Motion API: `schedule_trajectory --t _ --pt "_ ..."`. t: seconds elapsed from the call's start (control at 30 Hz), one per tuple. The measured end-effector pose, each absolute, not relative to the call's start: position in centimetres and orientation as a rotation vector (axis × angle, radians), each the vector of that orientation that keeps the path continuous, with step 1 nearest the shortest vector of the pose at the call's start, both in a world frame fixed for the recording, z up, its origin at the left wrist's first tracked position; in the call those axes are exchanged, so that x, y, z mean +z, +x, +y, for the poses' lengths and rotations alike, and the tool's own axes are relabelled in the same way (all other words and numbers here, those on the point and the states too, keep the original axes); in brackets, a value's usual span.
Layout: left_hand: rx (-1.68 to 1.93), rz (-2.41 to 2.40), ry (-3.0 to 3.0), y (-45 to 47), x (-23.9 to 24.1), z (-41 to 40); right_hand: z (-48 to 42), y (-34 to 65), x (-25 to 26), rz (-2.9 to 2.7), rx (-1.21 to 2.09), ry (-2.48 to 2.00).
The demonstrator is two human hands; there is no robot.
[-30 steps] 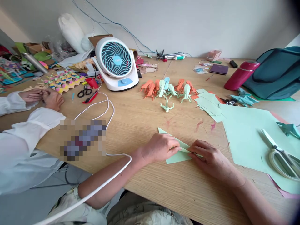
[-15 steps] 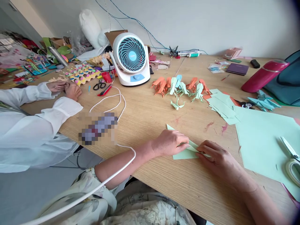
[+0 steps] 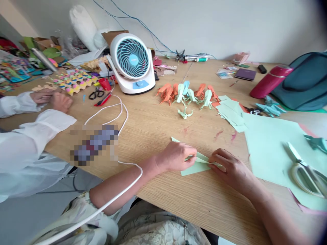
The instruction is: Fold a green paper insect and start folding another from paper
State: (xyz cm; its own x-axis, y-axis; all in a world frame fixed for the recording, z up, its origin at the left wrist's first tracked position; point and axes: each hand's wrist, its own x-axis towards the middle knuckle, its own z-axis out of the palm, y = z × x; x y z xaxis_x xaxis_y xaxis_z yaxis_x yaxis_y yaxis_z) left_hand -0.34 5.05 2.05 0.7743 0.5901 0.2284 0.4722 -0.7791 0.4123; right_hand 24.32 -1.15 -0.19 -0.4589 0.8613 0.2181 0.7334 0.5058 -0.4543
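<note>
A pale green sheet of folding paper (image 3: 195, 169) lies on the table with a crease raised along its middle. My left hand (image 3: 178, 154) is closed, fingers and thumb pinching the folded edge. At the paper's right corner my right hand (image 3: 231, 170) is closed too, thumb and fingers gripping the tip. Parts of the paper are hidden under both hands. Beyond them stand several folded paper figures (image 3: 180, 92) in orange, green and blue, and a single green folded figure (image 3: 185, 113) sits nearer to me. A stack of green paper pieces (image 3: 232, 114) lies to their right.
A large green sheet (image 3: 268, 143) with white-handled scissors (image 3: 304, 170) is at right, near a red bottle (image 3: 270, 81) and a teal bag (image 3: 301, 83). A fan (image 3: 133, 64) stands behind. A white cable (image 3: 133, 185) crosses my left arm. At left are a co-worker's hands (image 3: 60, 101).
The view has turned to the right, so things appear further left and more of the scissors shows. Both hands keep their grip on the green paper, which looks slightly rotated.
</note>
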Motion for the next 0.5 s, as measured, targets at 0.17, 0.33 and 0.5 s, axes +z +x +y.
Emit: schedule_trajectory --t 0.17,0.33,0.5 --pt "0.451 0.843 2.622 -0.4 2.5 5.2 -1.2 24.0 0.7 -2.306 0.442 -1.396" --pt "0.382 0.845 2.569 -0.5 3.0 5.2 -1.4 23.8 1.0 -2.295 0.382 -1.433" --pt "0.252 0.909 2.573 -0.2 4.5 5.1 -1.5 23.5 0.9 -2.168 0.471 -1.468"
